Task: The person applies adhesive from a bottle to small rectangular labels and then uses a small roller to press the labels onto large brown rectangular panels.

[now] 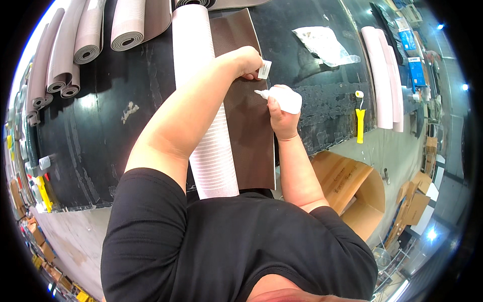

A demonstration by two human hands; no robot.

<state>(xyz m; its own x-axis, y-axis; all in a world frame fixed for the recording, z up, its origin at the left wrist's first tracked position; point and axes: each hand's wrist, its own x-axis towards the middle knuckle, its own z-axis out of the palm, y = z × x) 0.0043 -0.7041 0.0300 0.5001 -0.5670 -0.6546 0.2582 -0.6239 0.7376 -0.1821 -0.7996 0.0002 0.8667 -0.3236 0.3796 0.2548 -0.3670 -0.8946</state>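
Centrally, a brown sheet (246, 136) is lying flat on the black table (100, 136), running away from the person, with a white ribbed roll (209, 126) lying along its left edge and touching it. The right hand (283, 118) is gripping a white squeeze bottle (284, 98), fingers wrapped around its body, the nozzle pointing left just over the sheet. The left hand (249, 60) is reaching across the roll and pinching a small white tag (265, 69) at the sheet's right edge, just above the nozzle; the two hands are sitting close but not touching.

Further out, several grey-pink rolls (90, 35) are lying at the table's far left, well apart from the sheet. To the right, a crumpled clear plastic bag (324, 45) is resting on the table, and beyond it pale pink rolls (385, 75) are lying along the edge. A yellow-handled roller (360, 118) is lying near the table's right side. Below that edge, an open cardboard box (352, 191) is standing on the floor.
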